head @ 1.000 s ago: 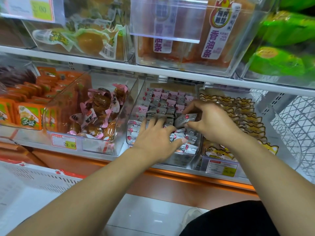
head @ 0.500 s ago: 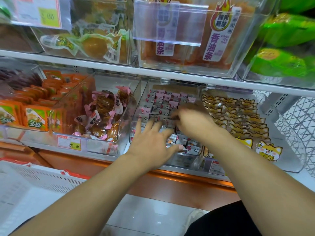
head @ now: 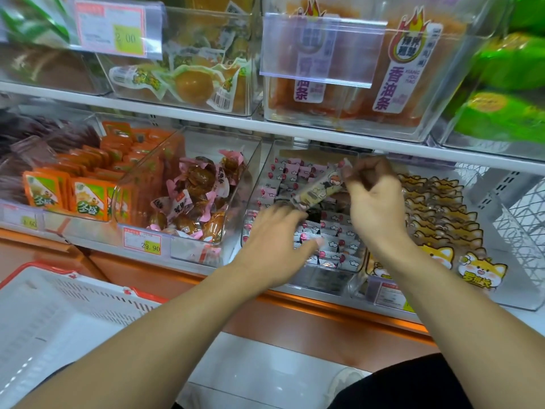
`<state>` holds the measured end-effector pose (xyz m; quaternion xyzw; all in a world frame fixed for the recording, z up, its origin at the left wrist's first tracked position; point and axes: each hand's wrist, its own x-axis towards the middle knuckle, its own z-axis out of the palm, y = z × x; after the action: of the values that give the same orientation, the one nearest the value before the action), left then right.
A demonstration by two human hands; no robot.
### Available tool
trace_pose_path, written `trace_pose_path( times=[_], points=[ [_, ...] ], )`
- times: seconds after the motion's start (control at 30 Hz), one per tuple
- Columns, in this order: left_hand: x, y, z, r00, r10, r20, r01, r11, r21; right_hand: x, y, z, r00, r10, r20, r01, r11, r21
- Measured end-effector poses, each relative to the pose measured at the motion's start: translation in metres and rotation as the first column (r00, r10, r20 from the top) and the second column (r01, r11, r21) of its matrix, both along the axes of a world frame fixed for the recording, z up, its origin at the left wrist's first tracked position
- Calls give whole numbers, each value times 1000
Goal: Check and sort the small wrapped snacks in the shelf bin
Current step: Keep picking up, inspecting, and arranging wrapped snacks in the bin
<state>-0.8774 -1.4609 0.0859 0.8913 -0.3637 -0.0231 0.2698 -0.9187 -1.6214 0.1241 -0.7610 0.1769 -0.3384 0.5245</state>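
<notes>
A clear plastic shelf bin (head: 256, 199) on the lower shelf holds several small wrapped snacks (head: 339, 243) in pink, white and grey wrappers. My right hand (head: 374, 202) is raised above the bin and pinches one longer wrapped snack (head: 318, 190) by its upper end, so it hangs tilted over the pile. My left hand (head: 274, 237) lies flat over the front left of the bin, fingers spread among the packets, holding nothing that I can see.
A bin of pink-wrapped brown eggs (head: 194, 199) stands to the left, orange packets (head: 88, 184) beyond it. Cat-print packets (head: 436, 219) fill the bin to the right. A white basket (head: 59, 314) sits at lower left. The upper shelf edge (head: 324, 137) hangs close above.
My right hand has lifted out of the bin with a longer wrapped snack pinched in its fingers. My left hand stays spread over the packets at the front.
</notes>
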Motion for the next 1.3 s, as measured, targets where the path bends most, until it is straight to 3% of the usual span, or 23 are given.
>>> trace_pose_path(
  times=[0.07,0.13,0.27,0.37,0.53,0.73,0.93,1.03,1.1,1.17,1.23,1.3],
  points=[
    [-4,7,9,974,103,-201,-162,938,-308,-8,7,5,994,71,79,-92,949,301],
    [-8,16,16,887,94,-452,-342,791,-507,-15,13,8,983,146,115,-186,815,549],
    [-8,37,17,659,-124,-741,-574,553,-603,-23,25,5,966,240,91,-224,618,754],
    [-5,52,15,612,-186,-769,-602,522,-605,-25,32,3,946,318,58,-231,541,809],
    [3,74,9,538,-237,-809,-698,412,-585,-25,32,-2,874,486,-19,-270,518,812],
    [9,82,10,543,-212,-813,-736,346,-582,-18,34,-2,896,440,53,-253,411,876],
    [10,83,8,605,-160,-780,-703,352,-618,-21,34,0,840,530,113,-368,405,837],
    [8,84,11,638,-177,-749,-647,405,-647,-24,33,-3,806,585,91,-436,482,760],
    [8,85,11,671,-167,-722,-587,476,-655,-25,33,-6,805,593,38,-493,631,599],
    [7,85,12,712,-142,-687,-525,541,-656,-25,33,-7,818,573,-41,-542,793,279],
    [5,84,12,782,-90,-617,-450,603,-658,-26,33,-9,820,564,-93,-566,824,8],
    [1,83,11,841,-60,-538,-383,637,-669,-26,32,-13,829,550,-104,-559,823,-99]
  ],
)
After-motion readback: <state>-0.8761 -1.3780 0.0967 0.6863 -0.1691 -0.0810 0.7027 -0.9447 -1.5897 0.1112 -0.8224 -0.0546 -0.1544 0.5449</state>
